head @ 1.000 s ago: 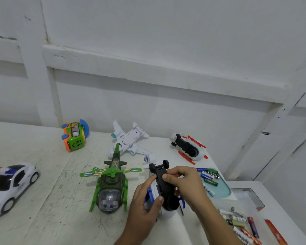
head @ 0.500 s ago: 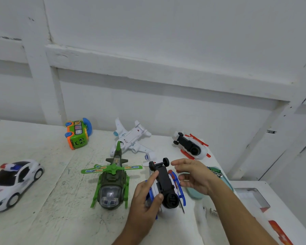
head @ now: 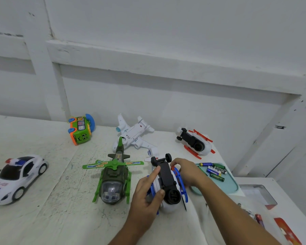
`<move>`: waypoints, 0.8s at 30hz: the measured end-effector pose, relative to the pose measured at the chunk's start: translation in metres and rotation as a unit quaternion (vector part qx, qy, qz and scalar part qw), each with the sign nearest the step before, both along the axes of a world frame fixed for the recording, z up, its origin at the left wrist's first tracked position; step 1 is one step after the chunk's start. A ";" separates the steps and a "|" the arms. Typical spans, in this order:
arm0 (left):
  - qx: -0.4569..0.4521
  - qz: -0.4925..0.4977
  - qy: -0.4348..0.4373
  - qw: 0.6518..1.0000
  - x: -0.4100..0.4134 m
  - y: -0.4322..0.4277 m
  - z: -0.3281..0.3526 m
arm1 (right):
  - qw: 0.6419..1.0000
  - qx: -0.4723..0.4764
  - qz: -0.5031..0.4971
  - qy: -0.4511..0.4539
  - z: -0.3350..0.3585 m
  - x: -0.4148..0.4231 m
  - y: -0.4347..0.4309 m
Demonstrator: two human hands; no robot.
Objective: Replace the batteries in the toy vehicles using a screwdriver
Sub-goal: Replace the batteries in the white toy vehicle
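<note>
Left grip [head: 147,195] clamped on upturned blue-white toy helicopter [head: 166,181], black belly up, long axis running away from it, wheels at far end. Right grip [head: 185,172] curled onto its right flank. Batteries [head: 215,171] in teal tray [head: 231,184] just right of right grip, so it's the nearer hand.

Back on the upturned toy [head: 166,183] with the right hand [head: 185,172], after lifting clear to the right half a second ago. Now curled against the toy's right side beside the wheels and blue skid, rather than clamped over the black underside as a second ago. Uncovered again right of centre in the frame: teal tray [head: 226,186] and its batteries [head: 215,170].
</note>
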State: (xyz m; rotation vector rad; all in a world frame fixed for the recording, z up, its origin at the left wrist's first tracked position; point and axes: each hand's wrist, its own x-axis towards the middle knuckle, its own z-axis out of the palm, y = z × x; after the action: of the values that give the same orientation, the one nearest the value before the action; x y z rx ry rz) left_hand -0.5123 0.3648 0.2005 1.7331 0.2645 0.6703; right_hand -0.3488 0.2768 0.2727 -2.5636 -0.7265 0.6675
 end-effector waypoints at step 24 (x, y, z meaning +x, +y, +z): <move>-0.037 -0.015 0.004 0.999 -0.003 -0.001 0.001 | 0.772 0.593 -0.194 -0.117 0.057 -0.056 -0.008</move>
State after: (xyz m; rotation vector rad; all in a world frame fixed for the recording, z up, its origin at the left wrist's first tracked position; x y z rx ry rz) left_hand -0.5153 0.3633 0.2014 1.6660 0.2663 0.6238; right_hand -0.4050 0.2688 0.3300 -1.4840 -0.4163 -0.2558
